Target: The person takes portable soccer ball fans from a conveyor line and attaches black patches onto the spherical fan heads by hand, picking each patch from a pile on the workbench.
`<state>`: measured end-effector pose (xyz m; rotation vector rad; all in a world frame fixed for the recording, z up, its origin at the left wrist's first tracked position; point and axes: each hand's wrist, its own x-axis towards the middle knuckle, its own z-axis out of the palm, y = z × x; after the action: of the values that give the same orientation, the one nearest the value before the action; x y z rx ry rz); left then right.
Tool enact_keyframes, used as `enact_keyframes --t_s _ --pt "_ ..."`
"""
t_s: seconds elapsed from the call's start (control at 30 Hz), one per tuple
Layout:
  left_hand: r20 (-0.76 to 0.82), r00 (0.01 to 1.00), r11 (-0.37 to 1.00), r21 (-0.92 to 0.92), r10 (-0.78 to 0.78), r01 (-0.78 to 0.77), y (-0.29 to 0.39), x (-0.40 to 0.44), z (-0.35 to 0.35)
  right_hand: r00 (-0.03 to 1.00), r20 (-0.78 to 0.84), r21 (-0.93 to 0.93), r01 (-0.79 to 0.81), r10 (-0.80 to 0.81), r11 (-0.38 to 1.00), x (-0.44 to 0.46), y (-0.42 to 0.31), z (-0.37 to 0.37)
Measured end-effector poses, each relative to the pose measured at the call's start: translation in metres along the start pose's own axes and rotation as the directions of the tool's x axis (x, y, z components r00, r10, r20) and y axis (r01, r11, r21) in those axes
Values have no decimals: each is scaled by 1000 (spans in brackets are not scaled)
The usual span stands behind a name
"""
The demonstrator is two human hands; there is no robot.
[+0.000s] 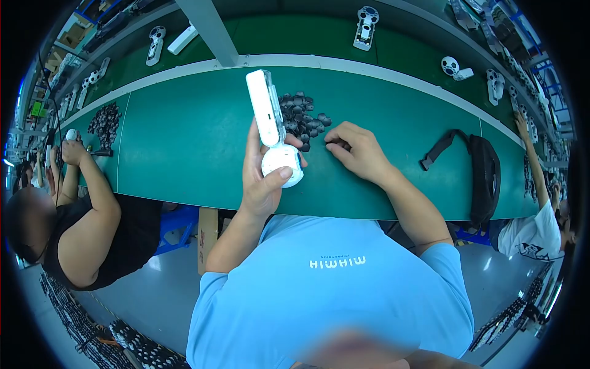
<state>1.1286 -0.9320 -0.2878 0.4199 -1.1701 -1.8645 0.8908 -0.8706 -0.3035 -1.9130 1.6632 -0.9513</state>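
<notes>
My left hand (260, 187) is wrapped around a white plastic device (264, 107), its thumb pressed on the round end. The device has a long flat bar with a clear edge that points up and away from me. Behind it a pile of small black plastic parts (298, 117) lies on the green table; the device and my fingers cover some of it. My right hand (359, 150) rests on the table just right of the pile, with its fingers curled and closed. What lies inside its fingertips, if anything, is hidden.
The green table (178, 135) has a raised white rail (344, 63) behind it. Beyond stand similar white devices (366, 27). A black strap bag (484, 175) lies to the right, and another black pile (106, 123) to the left. Co-workers (92, 227) sit on both sides.
</notes>
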Motion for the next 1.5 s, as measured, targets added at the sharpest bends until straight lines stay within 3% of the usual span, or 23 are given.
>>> enact_keyframes --t_s 0.07,0.1,0.2,0.3,0.37,0.47,0.63,0.77,0.87,0.9,1.0,1.17,1.27,1.43,1.5 --pt "-26 1000 1000 -20 -12 11 4 -1 6 999 -30 213 -32 39 976 -3 -24 -7" --pt "-48 998 999 -43 -30 28 7 -1 11 999 -25 216 -34 40 976 -4 -37 -10" --pt "-66 997 997 -67 -36 32 3 -3 14 985 -139 363 148 -104 920 -7 -74 -18" --pt "-48 999 997 -75 6 -10 -4 -1 18 971 -206 315 187 -125 931 -6 -89 -14" --pt "-119 993 1000 5 22 -21 -6 2 25 962 -234 288 209 -143 935 -6 -93 -11" --pt "-171 985 999 45 19 -11 -7 0 30 904 -300 97 347 -305 933 -9 -90 1" --pt "-179 983 999 27 -36 42 -6 -1 29 865 -293 32 435 -408 900 -10 -82 5" --pt "-181 983 997 63 -38 50 -6 -2 32 930 -266 176 307 -255 935 -16 -77 5" --pt "-166 986 990 133 -19 42 -9 -2 30 987 -113 437 152 -114 886 -15 -71 -1" --pt "-146 989 983 180 -13 39 -12 -2 28 987 -112 438 150 -112 886 -15 -69 0" --pt "-113 994 977 210 -14 37 -11 -2 28 989 96 724 -145 110 675 -16 -62 4" --pt "-91 996 985 171 1 15 -3 -3 30 970 168 754 -241 175 610 -15 -63 8" --pt "-64 997 986 165 29 -18 -5 -5 29 965 164 846 -244 205 474 -15 -70 10" --pt "-24 997 981 180 77 -71 -6 -7 28 973 151 859 -215 172 465 -15 -81 7" --pt "-24 996 979 189 82 -76 -6 -6 29 966 205 803 -257 156 538 -16 -84 6"
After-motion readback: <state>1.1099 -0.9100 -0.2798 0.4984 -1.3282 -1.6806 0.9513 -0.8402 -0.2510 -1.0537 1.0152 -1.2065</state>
